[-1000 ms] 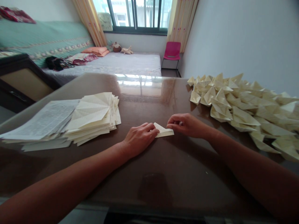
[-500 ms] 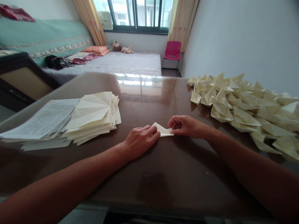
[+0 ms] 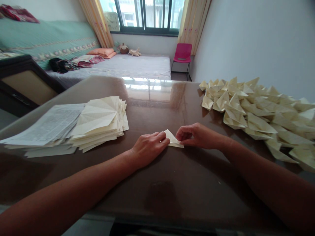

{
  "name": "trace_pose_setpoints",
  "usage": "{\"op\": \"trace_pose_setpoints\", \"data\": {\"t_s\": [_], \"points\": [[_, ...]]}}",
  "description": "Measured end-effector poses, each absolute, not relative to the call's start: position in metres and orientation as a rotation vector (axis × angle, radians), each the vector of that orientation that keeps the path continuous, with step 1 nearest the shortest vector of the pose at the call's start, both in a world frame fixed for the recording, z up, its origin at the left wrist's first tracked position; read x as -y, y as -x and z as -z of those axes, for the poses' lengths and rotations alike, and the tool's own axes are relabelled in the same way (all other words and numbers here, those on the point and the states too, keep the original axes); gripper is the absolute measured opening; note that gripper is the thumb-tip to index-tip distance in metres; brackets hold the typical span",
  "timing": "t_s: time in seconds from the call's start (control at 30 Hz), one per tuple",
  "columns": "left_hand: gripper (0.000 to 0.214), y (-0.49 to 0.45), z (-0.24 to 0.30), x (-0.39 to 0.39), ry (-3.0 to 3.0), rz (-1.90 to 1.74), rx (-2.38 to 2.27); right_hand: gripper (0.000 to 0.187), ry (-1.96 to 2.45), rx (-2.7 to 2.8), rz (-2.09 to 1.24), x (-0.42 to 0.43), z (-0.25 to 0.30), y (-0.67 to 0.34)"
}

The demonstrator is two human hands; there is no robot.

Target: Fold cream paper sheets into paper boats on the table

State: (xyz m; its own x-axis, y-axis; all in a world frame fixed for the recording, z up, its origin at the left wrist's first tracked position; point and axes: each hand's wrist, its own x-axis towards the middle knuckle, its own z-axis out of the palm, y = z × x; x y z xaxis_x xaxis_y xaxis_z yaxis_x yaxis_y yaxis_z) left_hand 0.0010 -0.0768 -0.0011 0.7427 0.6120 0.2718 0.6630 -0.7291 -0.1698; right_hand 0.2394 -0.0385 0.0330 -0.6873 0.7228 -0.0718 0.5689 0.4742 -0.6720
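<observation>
Mid-crease: left hand [image 3: 147, 149], fingers [image 3: 161, 137] together, pins the paper [image 3: 173, 140] to the table [image 3: 172, 193] as right hand [image 3: 197, 136] pinches its 3 o'clock corner; sharpening the fold calls for firm pressure.

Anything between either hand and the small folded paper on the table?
Nothing visible. The left hand holds down the left end of the small folded paper and the right hand pinches its right end.

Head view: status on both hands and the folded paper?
Left hand pressing small cream folded paper triangle onto glossy brown table. Right hand pinching its right corner. Cream sheet stack left, folded-paper pile right, both apart from hands.
</observation>
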Motion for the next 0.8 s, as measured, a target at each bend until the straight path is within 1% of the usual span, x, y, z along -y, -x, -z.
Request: {"op": "trace_pose_setpoints", "data": {"t_s": [0.13,0.2,0.3,0.43,0.53,0.67,0.8], "points": [[0.013,-0.001,0.0,0.077,2.701,0.292,1.028,0.018,1.005,2.58,-1.073,0.038,-0.036,-0.24],[0.013,-0.001,0.0,0.077,2.702,0.29,1.036,0.015,1.002,2.542,-1.096,0.038,-0.033,-0.238],[0.013,-0.001,0.001,0.077,2.705,0.272,1.04,0.01,1.054,2.466,-1.049,0.04,-0.024,-0.233],[0.02,-0.002,0.001,0.078,2.667,0.336,1.056,0.01,1.078,2.451,-0.939,0.042,-0.016,-0.23],[0.021,-0.003,0.0,0.077,2.659,0.377,0.929,0.01,1.099,2.462,-0.896,0.041,-0.014,-0.231],[0.026,-0.002,-0.003,0.074,2.779,0.273,0.645,0.012,1.104,2.495,-0.871,0.041,-0.014,-0.231],[0.031,-0.002,-0.003,0.071,2.838,0.206,0.676,0.017,1.076,2.524,-0.878,0.038,-0.016,-0.234]]}}
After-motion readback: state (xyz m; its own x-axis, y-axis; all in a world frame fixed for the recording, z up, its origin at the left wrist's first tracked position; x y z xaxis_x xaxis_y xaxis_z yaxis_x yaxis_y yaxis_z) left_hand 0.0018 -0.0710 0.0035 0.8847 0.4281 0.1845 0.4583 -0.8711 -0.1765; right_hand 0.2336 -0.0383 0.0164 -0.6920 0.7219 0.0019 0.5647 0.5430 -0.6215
